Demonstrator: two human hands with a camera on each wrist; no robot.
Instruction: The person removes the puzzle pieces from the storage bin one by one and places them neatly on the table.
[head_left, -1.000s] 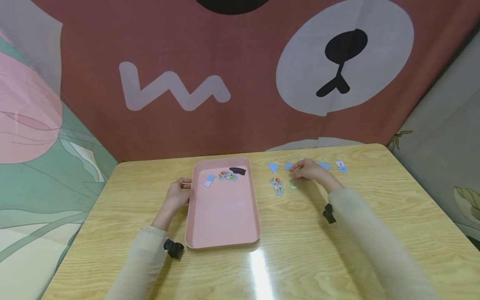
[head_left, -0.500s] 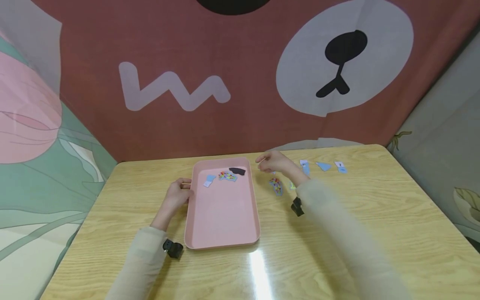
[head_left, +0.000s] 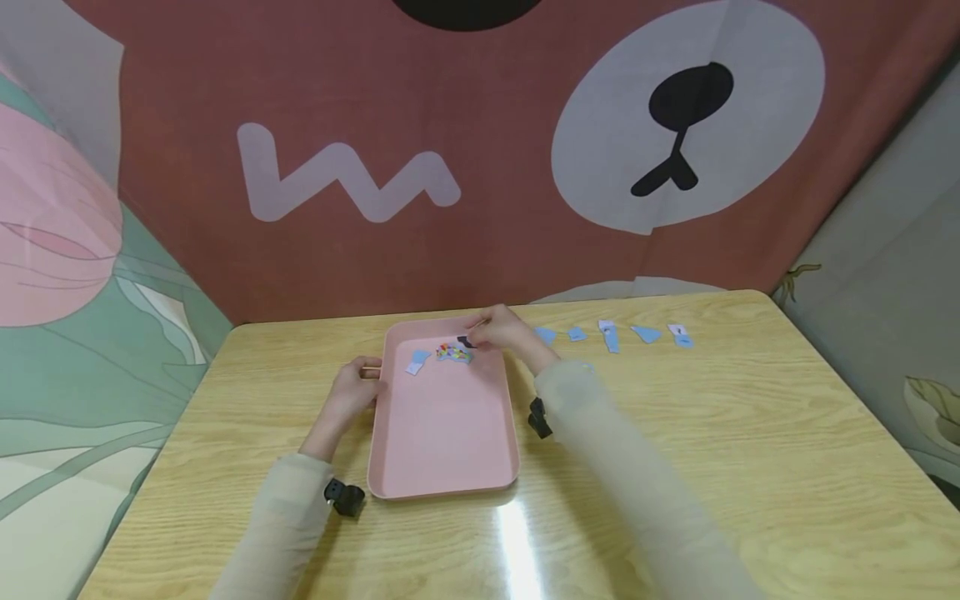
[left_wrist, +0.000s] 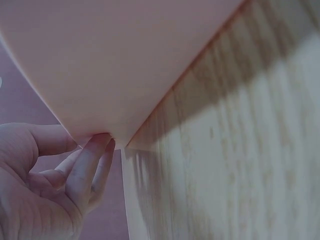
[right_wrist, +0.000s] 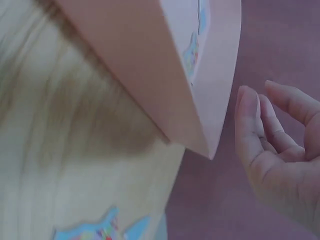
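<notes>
A shallow pink tray (head_left: 450, 442) lies on the table. My left hand (head_left: 352, 387) holds its left side; in the left wrist view, the thumb is at the rim and the fingertips press the outer wall (left_wrist: 100, 75). Over the tray's far right corner hovers my right hand (head_left: 504, 332), its loosely bent fingers partly covering a flat black piece (head_left: 463, 341). Nothing shows between that thumb and fingers (right_wrist: 247, 107) in the right wrist view. Beside the black piece lie a multicoloured flat piece (head_left: 453, 352) and a blue-and-white one (head_left: 417, 362).
Right of the tray, several flat light-blue pieces (head_left: 646, 334) form a row along the far part of the wooden table (head_left: 750, 467). My right sleeve (head_left: 600, 433) hides part of the tabletop. Behind the table hangs a brown cloth (head_left: 495, 242) printed with a bear's face.
My right hand has travelled left from the loose pieces on the table to the tray's far right corner. The left hand and tray have stayed put.
</notes>
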